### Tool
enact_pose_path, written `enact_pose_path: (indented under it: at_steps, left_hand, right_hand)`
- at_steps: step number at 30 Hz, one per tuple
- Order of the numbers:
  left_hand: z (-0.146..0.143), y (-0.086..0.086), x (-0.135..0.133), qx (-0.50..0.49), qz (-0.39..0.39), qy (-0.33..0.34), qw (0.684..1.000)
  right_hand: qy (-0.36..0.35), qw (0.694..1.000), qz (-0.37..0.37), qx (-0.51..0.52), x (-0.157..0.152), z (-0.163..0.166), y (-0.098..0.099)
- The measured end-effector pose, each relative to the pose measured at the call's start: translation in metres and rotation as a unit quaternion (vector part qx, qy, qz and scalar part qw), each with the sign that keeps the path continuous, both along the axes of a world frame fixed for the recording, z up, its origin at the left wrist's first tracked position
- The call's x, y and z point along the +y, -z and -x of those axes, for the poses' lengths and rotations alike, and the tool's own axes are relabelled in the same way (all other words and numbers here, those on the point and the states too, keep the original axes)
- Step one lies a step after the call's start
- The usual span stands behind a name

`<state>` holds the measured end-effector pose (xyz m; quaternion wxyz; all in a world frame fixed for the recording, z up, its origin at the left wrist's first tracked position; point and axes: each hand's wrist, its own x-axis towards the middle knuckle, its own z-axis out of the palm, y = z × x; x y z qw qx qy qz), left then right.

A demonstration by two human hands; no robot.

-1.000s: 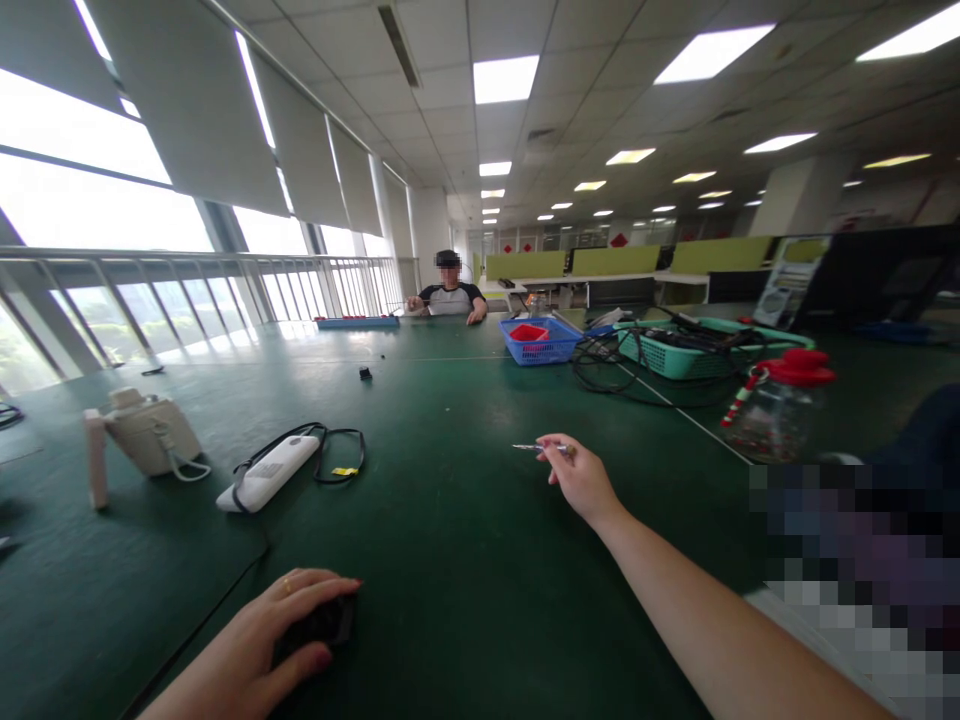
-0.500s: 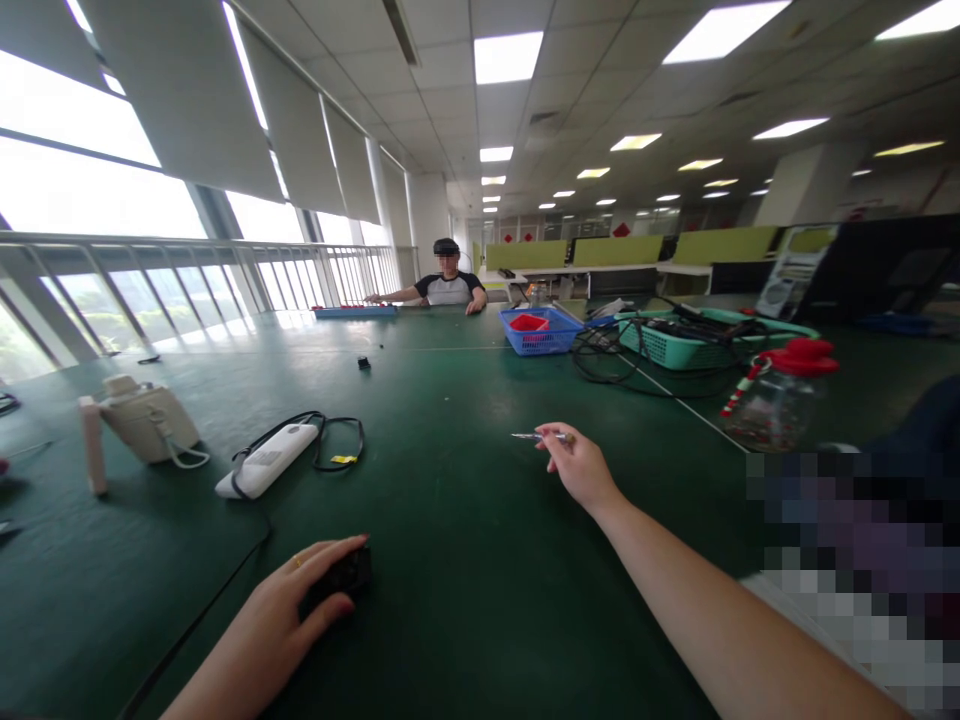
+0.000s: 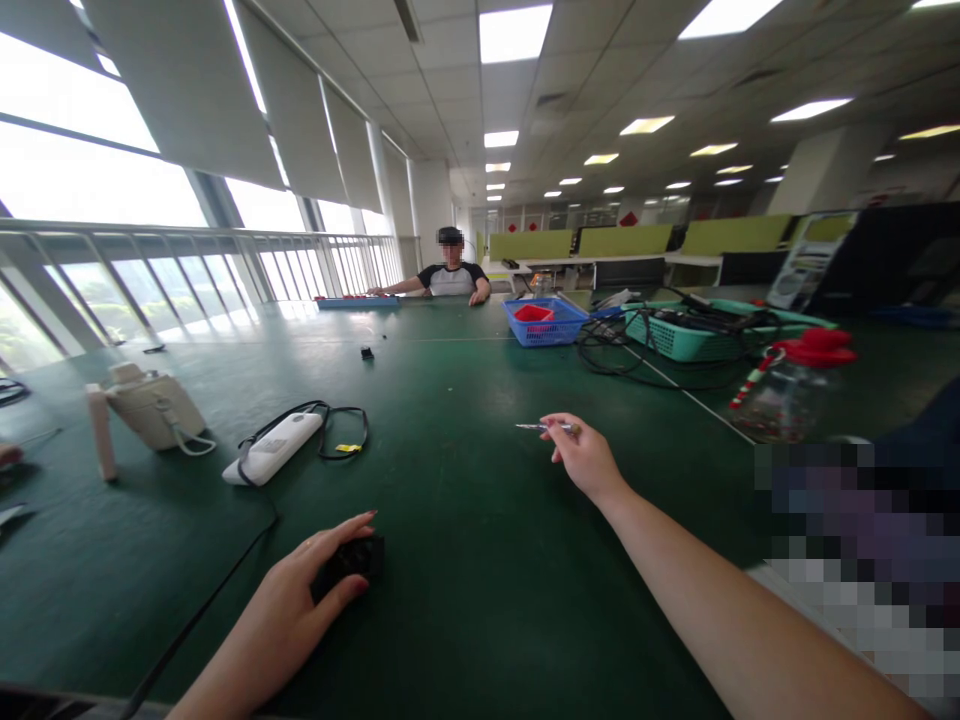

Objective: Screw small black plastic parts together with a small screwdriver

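Observation:
My left hand (image 3: pixel 300 590) lies near the front of the green table (image 3: pixel 465 520), its fingers closed over a small black object (image 3: pixel 358 560) that rests on the surface. My right hand (image 3: pixel 585 458) reaches out over the middle of the table and pinches a thin metal tool (image 3: pixel 538 427), whose tip points left, just above the surface.
A white power strip (image 3: pixel 271 449) with a black cable lies to the left, beside a beige device (image 3: pixel 154 405). A blue basket (image 3: pixel 544 322), a teal basket (image 3: pixel 679 335) with cables and a red-lidded clear jar (image 3: pixel 787 385) stand on the right. A person (image 3: pixel 450 275) sits at the far end.
My left hand has slid the black object forward and to the right on the table. My right hand holds the tool in about the same place. The view has tilted up slightly.

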<state>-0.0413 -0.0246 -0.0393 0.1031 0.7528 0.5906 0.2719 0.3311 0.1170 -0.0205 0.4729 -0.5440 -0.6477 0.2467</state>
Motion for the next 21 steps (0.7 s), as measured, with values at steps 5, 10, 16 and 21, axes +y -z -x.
enact_pose_path:
  at_steps: [5, 10, 16, 21]
  left_hand:
    - [0.009, -0.003, 0.0, 0.011, 0.031, 0.039, 0.999]
    - [0.015, -0.013, 0.003, 0.028, 0.076, 0.059, 0.995]
    - [0.017, -0.015, 0.003, 0.03, 0.084, 0.064, 0.994]
    - [0.018, -0.013, 0.001, 0.035, 0.09, 0.084, 0.992]
  right_hand:
    - [0.004, 1.0, -0.002, 0.012, -0.001, 0.0, -0.001]
    - [0.0, 1.0, -0.002, 0.016, -0.001, 0.001, -0.001]
    - [0.005, 1.0, -0.008, 0.02, 0.001, 0.0, 0.0]
    - [0.0, 1.0, 0.001, 0.02, 0.0, 0.001, 0.0]
